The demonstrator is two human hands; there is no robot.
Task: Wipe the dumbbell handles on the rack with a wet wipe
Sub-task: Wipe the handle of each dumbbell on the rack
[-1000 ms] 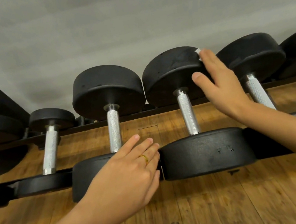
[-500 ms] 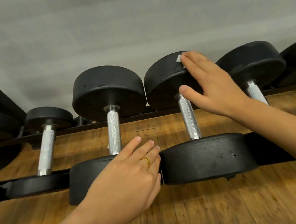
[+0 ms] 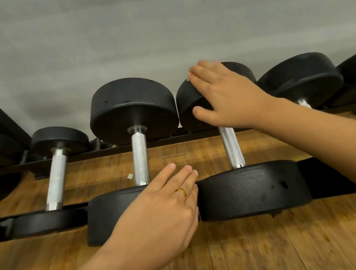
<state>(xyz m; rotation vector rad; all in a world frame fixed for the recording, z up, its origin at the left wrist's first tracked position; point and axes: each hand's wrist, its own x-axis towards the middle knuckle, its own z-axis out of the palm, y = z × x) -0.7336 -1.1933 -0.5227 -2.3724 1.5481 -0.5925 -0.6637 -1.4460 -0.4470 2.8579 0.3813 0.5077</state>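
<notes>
One dumbbell (image 3: 140, 156) on the rack (image 3: 105, 152) has the left hand (image 3: 160, 211) lying flat, fingers straight, on its near head. On the next dumbbell (image 3: 232, 147) the right hand (image 3: 224, 95) presses straight fingers to the far head, with a white sliver of wet wipe (image 3: 188, 79) showing at its fingertips.

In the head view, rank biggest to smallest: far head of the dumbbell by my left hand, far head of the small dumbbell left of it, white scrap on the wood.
1. Left-hand dumbbell's far head
2. Small dumbbell's far head
3. White scrap
</notes>
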